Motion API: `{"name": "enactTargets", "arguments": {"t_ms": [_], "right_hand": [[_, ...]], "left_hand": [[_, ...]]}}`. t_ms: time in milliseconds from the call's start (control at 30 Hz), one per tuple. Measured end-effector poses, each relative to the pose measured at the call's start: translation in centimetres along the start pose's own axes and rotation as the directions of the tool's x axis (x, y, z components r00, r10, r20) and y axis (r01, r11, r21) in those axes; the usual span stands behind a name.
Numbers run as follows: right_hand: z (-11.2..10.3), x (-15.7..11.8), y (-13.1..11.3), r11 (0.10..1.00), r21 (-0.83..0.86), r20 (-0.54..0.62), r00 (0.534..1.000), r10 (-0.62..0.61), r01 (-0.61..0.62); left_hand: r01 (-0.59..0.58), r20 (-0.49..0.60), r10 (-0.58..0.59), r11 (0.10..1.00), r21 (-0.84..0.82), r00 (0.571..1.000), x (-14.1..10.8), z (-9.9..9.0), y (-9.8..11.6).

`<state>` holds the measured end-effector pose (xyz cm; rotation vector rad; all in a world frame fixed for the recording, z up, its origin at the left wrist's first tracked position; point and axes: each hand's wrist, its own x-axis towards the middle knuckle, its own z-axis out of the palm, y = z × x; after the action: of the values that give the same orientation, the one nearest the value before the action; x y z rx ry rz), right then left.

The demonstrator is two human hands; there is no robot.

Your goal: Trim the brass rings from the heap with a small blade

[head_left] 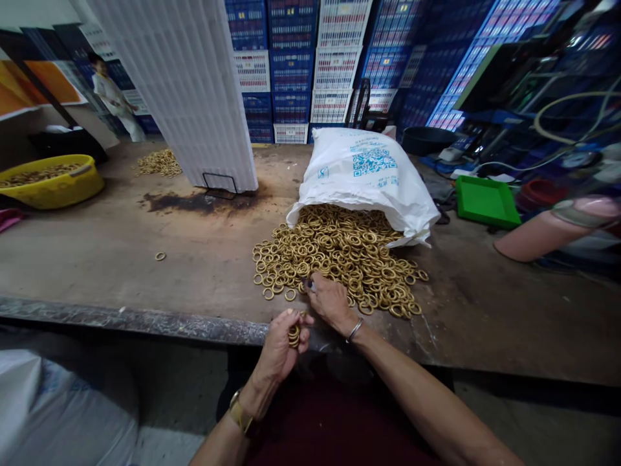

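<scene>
A heap of gold-coloured rings (339, 249) spills from the mouth of a white woven sack (359, 175) onto the workbench. My left hand (286, 336), wearing a watch, is closed round several gold-coloured rings (294, 335) just over the bench's front edge. At the near side of the heap, my right hand (332, 301) is closed on a small dark-tipped tool (309, 283); its exact kind is mostly hidden by the fingers. One loose ring (160, 256) lies apart on the left.
A tall white ribbed panel (194, 97) stands on the workbench (97, 272). To the left are a yellow basin (53, 188) of rings and a smaller ring pile (159, 163). A green tray (488, 202) and pink cylinder (548, 233) sit right. A person (114, 97) stands far left.
</scene>
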<state>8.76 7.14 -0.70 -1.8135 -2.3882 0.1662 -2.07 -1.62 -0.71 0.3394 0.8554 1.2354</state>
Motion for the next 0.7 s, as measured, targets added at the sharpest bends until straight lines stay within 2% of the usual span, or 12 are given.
{"name": "enactTargets", "arguments": {"t_ms": [133,300,433,567,700], "right_hand": [[0.0,0.5,0.0,1.0,-0.021,0.008,1.0,-0.019,0.019],[0.2,0.5,0.6,0.998,0.02,-0.02,0.998,-0.055,0.056],[0.6,0.1,1.8,0.982,0.154,-0.071,0.992,-0.1,0.11],[0.3,-1.1,2.7,0.92,0.33,-0.143,0.975,-0.173,0.212],[-0.7,-2.6,2.8,0.859,0.428,-0.186,0.957,-0.221,0.281]], "left_hand": [[0.004,0.014,-0.003,1.0,-0.024,1.0,0.2,-0.1,0.4],[0.127,0.067,-0.117,0.979,-0.162,0.991,0.7,-0.5,0.6],[0.14,0.012,-0.141,0.965,-0.222,0.99,1.0,-0.6,0.7],[0.117,-0.073,-0.129,0.981,-0.152,0.989,1.3,-0.2,0.8],[0.066,-0.101,-0.06,0.996,0.056,0.993,1.4,0.8,0.5]]}}
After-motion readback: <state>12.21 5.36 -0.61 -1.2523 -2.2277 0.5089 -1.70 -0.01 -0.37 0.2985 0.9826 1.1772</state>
